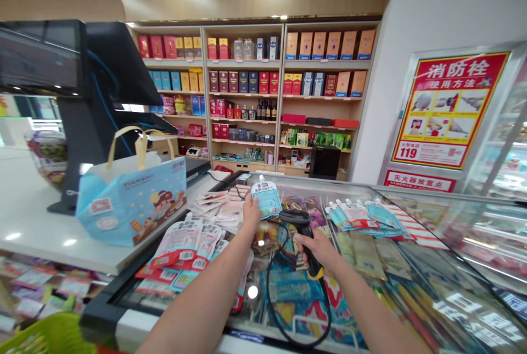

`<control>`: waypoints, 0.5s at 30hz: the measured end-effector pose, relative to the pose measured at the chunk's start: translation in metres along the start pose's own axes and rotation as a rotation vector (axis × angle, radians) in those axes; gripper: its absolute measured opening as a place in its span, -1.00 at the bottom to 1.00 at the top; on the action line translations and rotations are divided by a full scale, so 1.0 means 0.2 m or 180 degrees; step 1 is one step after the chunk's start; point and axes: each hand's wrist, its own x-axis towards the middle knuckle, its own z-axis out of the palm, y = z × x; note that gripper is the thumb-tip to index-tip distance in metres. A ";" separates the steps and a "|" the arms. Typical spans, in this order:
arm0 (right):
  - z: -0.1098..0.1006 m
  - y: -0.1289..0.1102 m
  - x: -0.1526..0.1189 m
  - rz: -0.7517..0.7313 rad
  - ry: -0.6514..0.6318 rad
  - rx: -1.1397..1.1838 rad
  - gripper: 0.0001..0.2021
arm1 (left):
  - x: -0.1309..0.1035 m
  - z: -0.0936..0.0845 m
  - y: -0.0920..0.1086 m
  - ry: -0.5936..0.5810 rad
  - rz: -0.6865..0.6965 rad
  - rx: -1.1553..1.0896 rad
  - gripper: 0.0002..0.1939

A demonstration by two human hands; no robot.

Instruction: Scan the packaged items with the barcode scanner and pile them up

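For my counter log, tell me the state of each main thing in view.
Blue-and-white plastic spouted pouch: upright, held in left hand
Black-and-yellow handheld scanner: gripped in right hand
Thin black cable: slack, looped
Light-blue paper carrier bag: standing upright, handles raised
Red-and-white plastic pouches: piled, overlapping
Black flat monitor: screen looks dark

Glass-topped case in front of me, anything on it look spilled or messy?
No spill shows. The pouches at left look untidy, lying unevenly in an overlapping heap. The scanner trails its cord in a loose loop.
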 end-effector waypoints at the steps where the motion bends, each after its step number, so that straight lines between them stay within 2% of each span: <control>1: 0.00 0.00 0.00 -0.0003 0.0003 -0.0011 -0.65 | 0.00 0.00 0.00 0.0004 0.0002 0.0012 -0.68; 10: 0.00 0.03 0.03 -0.0020 0.0076 0.0078 -0.71 | -0.02 0.00 0.00 -0.0056 0.0020 0.0154 -0.74; 12: -0.01 0.03 0.04 0.0036 0.0084 0.0094 -0.71 | -0.03 0.01 0.02 -0.0020 -0.0134 0.0065 -0.76; 15: -0.03 0.00 0.06 0.0122 0.0170 0.0206 -0.69 | -0.05 0.05 0.04 0.0132 -0.0682 -0.0258 -0.78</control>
